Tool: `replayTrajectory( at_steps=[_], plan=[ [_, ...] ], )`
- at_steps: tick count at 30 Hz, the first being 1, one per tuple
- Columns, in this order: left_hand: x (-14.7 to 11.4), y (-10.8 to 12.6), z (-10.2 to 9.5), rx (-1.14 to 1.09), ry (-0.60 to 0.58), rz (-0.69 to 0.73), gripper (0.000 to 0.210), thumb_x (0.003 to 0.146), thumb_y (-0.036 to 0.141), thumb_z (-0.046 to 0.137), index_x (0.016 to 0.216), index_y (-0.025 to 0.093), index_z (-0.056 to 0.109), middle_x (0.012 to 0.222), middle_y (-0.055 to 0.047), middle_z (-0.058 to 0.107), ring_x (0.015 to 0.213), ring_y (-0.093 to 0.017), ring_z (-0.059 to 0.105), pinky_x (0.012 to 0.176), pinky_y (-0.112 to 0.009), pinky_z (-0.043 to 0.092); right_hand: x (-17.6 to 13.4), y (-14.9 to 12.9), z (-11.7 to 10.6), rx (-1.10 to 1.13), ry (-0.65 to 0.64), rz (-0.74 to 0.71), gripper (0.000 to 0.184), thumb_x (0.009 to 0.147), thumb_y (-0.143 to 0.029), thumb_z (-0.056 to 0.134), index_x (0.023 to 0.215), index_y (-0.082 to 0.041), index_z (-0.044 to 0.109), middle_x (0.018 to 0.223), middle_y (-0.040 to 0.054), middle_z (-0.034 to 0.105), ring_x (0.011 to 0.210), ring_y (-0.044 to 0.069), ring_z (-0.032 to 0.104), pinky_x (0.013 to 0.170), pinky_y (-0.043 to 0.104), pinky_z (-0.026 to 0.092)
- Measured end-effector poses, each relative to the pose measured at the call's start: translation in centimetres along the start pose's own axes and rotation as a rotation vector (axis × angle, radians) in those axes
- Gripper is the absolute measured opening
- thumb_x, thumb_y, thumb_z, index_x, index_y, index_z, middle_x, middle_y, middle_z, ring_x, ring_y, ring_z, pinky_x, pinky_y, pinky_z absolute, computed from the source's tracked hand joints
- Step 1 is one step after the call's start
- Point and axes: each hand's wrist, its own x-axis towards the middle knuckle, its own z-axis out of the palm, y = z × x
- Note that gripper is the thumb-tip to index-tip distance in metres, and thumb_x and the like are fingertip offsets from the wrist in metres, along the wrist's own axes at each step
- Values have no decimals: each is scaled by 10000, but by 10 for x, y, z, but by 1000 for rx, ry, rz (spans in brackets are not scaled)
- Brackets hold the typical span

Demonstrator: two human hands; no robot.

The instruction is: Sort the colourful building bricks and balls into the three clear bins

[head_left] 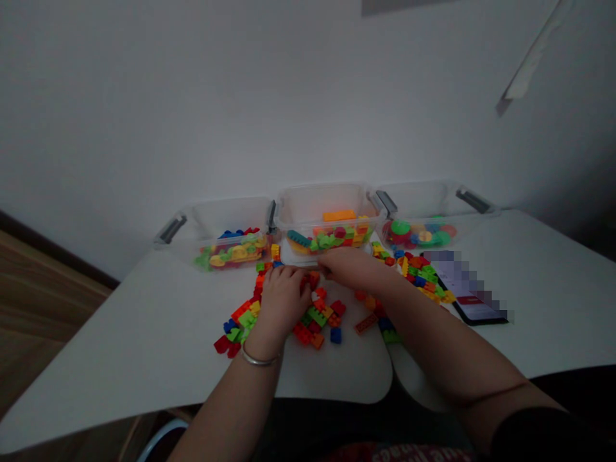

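My left hand [285, 296], with a silver bangle at the wrist, is over a pile of coloured plastic building bricks [316, 316]. Its fingers curl down, and a red building brick [303, 282] shows between thumb and forefinger. Just right of it, my right hand [342, 264] reaches across in front of the middle bin, its fingers curled closed. Whatever those fingers hold is hidden. An orange-red brick [314, 278] lies between the two hands. More bricks [245, 317] spread out left of my left wrist.
Three clear plastic bins stand along the wall: the left bin [231, 212], middle bin [308, 199] and right bin [416, 196], each holding coloured pieces. A second brick pile [423, 273] lies beyond my right forearm, beside a phone-like device [474, 308]. The white table [158, 333] has a curved front edge.
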Motion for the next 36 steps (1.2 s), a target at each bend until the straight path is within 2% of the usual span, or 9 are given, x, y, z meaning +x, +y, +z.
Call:
replayTrajectory(
  at_steps=[3,6,9,12,15,19,25,31,36],
  plan=[
    [-1,-1,0,-9,9,2,288,883,278,511,1076,207,713,1116,-95,701,1100,-295,585,1019,-471,422,-11,6,-17,131,162,-44,234,826,-165,580,1047,-190,650,1021,67,724,884,198,657,733,277,465],
    [-1,-2,2,-20,16,10,294,881,278,506,1084,214,709,1114,-97,698,1100,-284,587,1027,-472,416,-23,16,-36,233,417,-65,221,832,-159,547,1025,-191,651,1017,59,713,895,184,642,792,288,469],
    [-2,-4,4,-22,18,9,289,880,287,511,1078,210,707,1112,-91,698,1107,-287,578,1048,-477,397,-28,31,-45,249,678,46,204,845,-186,514,987,-192,661,997,71,702,890,202,628,798,327,474],
    [-2,-5,5,-23,7,-2,288,878,288,520,1082,205,706,1118,-87,698,1113,-290,570,1055,-477,391,-23,45,-41,261,828,174,226,852,-230,511,1025,-190,652,969,82,699,904,226,623,807,367,478],
    [-1,-5,4,-24,3,2,294,877,283,523,1094,203,704,1121,-91,697,1108,-287,573,1044,-478,403,-14,56,-32,288,838,219,304,858,-239,505,1136,-181,613,1007,95,708,963,248,634,863,411,474],
    [-1,-4,4,-24,8,5,296,875,280,524,1097,205,704,1124,-90,696,1116,-287,574,1057,-483,392,-6,60,-26,190,716,243,331,905,-228,456,1199,-157,591,1096,129,698,1041,259,624,951,435,437],
    [-1,-3,5,-29,4,-1,297,874,286,529,1102,211,705,1126,-91,698,1119,-290,577,1070,-493,378,-5,55,-25,49,588,224,337,953,-264,381,976,-181,707,1005,100,726,1028,275,597,1043,460,343],
    [-2,-3,5,-39,21,4,285,871,279,534,1093,226,705,1126,-83,700,1115,-279,581,1071,-486,380,-6,53,-27,39,598,210,361,956,-295,381,967,-165,718,991,107,736,998,280,604,979,438,378],
    [-1,-3,5,-35,17,7,289,875,289,524,1088,217,705,1129,-87,699,1112,-280,584,1062,-482,386,-15,42,-32,80,753,140,296,932,-277,440,1039,-171,695,1076,111,719,1054,271,596,974,408,388]
  ],
)
